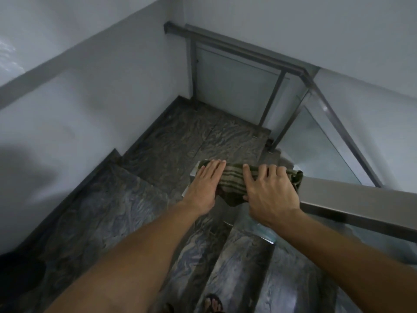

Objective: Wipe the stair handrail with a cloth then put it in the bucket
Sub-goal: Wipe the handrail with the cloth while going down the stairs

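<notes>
A green cloth with pale stripes [233, 180] lies draped over the end of the flat steel stair handrail [352, 199], which runs from mid-frame off to the right. My left hand [204, 185] rests flat on the cloth's left part, fingers straight and together. My right hand [269, 190] presses on the cloth's right part with its fingers spread and its thumb tucked under the cloth's near edge. Part of the cloth hangs over the rail's far side by my right fingertips. No bucket is in view.
Dark marbled stair treads [126, 211] turn down to a landing [198, 134]. A second steel rail with glass panels [320, 141] drops away on the right. White walls close in on the left and at the back. My sandalled foot [213, 302] shows at the bottom edge.
</notes>
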